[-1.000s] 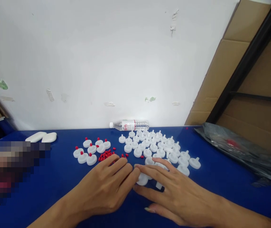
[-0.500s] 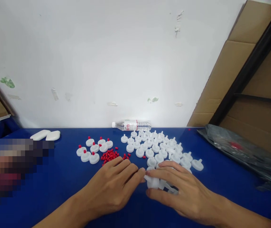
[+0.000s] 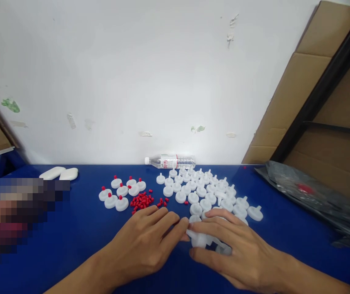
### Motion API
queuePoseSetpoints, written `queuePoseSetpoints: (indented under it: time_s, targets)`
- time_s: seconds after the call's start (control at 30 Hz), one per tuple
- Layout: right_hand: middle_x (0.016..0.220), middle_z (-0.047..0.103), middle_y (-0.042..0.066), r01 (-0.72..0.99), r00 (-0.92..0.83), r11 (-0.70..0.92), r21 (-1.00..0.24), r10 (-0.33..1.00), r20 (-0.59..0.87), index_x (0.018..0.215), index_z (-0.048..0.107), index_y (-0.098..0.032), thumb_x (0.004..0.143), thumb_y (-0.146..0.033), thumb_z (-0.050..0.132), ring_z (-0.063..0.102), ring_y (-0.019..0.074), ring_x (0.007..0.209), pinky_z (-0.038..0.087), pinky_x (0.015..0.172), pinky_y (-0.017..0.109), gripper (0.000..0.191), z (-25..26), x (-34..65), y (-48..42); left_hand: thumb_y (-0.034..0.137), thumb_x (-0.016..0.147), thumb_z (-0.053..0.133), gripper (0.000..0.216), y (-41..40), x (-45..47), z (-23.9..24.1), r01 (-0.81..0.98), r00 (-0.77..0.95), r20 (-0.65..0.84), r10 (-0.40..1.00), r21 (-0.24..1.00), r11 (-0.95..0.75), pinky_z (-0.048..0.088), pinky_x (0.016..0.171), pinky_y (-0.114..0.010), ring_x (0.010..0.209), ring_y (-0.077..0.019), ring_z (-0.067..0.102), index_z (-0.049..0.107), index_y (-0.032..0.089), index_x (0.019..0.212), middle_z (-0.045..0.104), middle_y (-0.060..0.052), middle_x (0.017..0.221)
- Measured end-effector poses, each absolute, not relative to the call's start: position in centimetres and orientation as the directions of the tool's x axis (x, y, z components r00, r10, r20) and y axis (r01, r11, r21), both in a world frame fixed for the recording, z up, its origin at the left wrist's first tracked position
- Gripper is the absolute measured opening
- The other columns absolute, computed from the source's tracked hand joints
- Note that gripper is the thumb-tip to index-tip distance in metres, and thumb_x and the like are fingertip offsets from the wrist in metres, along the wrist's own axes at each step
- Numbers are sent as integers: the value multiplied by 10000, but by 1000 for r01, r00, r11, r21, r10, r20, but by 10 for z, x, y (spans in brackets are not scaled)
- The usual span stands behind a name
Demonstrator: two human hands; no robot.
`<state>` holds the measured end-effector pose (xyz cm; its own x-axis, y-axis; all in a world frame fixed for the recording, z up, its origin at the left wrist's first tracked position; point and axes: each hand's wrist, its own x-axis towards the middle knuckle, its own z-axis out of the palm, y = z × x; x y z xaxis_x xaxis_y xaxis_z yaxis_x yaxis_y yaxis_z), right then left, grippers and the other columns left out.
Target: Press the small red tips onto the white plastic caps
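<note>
The background is filled by a white wall (image 3: 132,73), marked with scraps of tape. In front of it a blue table (image 3: 79,228) is spread. The right side is closed off by cardboard (image 3: 288,94), crossed by a slanting black bar (image 3: 315,90), and the tabletop below is covered by a crumpled grey plastic bag (image 3: 309,204). At the far left, part of the table is hidden by a blurred patch (image 3: 18,220).

The right hand (image 3: 239,249) is half open, its fingers arched, and a white cap (image 3: 197,241) is held between thumb and fingertips, low in front of the main cluster. The left hand (image 3: 153,241) is curled, its fingertips brought to the cap's spout; whether anything is pinched there cannot be told.

A clear bottle (image 3: 170,161) is laid along the wall, its lower edge partly hidden by the spouted white caps (image 3: 193,197) crowded before it. Two white rounded pieces (image 3: 68,174) are set at the back left. Nearer, white caps topped with red (image 3: 110,201) are grouped apart. Beside them small red pieces (image 3: 142,200) are heaped, partly screened by the left hand.
</note>
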<state>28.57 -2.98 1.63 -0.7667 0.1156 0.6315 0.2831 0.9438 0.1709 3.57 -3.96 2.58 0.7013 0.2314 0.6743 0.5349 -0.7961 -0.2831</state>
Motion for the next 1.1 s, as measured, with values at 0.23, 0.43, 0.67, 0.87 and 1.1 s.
queuePoseSetpoints:
  time_s: [0.23, 0.43, 0.67, 0.87, 1.1]
  targets:
    - [1079, 743, 90, 259, -741, 960, 104, 129, 659, 998, 742, -187, 1046, -178, 535, 671, 174, 910, 549, 935, 357, 213, 25, 280, -32, 205, 1060, 482, 182, -41, 35, 23, 537, 718, 644, 263, -273, -798, 528, 536, -321, 629, -180, 678, 641, 128, 1017, 699, -23, 773]
    - [1072, 744, 63, 271, -743, 961, 52, 175, 647, 960, 730, -203, 1075, -202, 484, 660, 160, 910, 552, 886, 310, 272, 29, 279, -33, 257, 1080, 444, 237, -40, 37, 23, 561, 705, 655, 272, -281, -779, 487, 511, -312, 598, -168, 663, 632, 143, 992, 683, -12, 754]
    - [1060, 745, 95, 257, -770, 956, 143, 113, 628, 947, 714, -191, 1021, -128, 531, 656, 180, 853, 561, 868, 355, 208, 25, 281, -34, 282, 1098, 381, 315, -40, 36, 20, 548, 741, 596, 309, -270, -792, 448, 517, -307, 564, -161, 621, 585, 175, 883, 650, 5, 718]
    - [1109, 750, 95, 236, -789, 954, 186, 76, 610, 992, 701, -202, 986, -106, 565, 688, 188, 919, 561, 920, 354, 166, 24, 282, -33, 266, 1099, 386, 310, -40, 36, 18, 511, 763, 572, 300, -251, -822, 399, 511, -299, 546, -148, 573, 568, 172, 866, 626, 12, 707]
    - [1099, 753, 94, 253, -781, 948, 195, 82, 619, 970, 706, -210, 1014, -106, 495, 693, 186, 898, 560, 887, 343, 239, 25, 281, -33, 248, 1100, 381, 327, -41, 37, 19, 497, 767, 568, 297, -233, -836, 342, 491, -305, 510, -141, 506, 559, 174, 836, 593, 15, 678]
